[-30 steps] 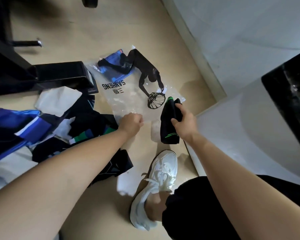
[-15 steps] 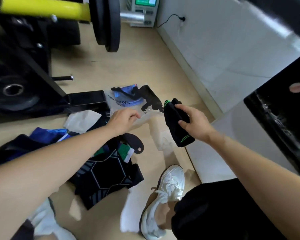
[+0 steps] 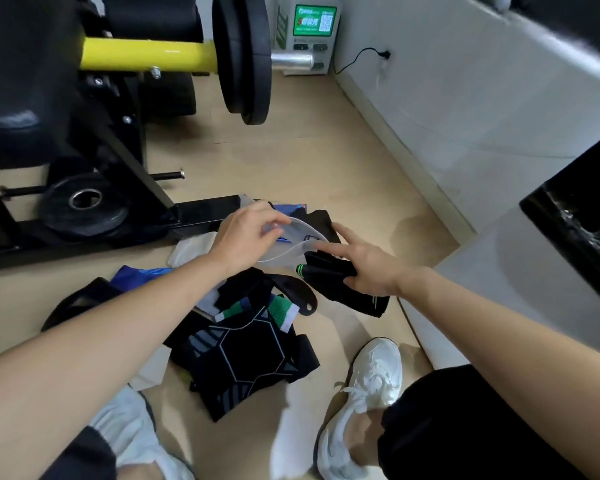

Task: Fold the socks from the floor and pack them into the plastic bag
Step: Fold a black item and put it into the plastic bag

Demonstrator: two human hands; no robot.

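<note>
Looming over the far side of the floor is a black weight machine with a yellow bar and plates, its base rail running just behind the work. Nearer, a loose heap of unfolded socks, black, blue, green and white, lies spread beside the person's white shoe. Above the heap, the clear plastic bag is lifted off the floor, with what looks like a blue sock already inside at its far end. The left hand pinches the bag's rim, fingers closed on the thin film to hold the mouth up. The right hand grips a folded black sock with green stripes right at the opening, thumb below and fingers stretched over it toward the mouth.

The likely trouble is the mouth itself: held from one side only, the floppy film could sag shut, and the sock would then catch on the rim. A loose grip might also let the fold spring open during entry.
</note>
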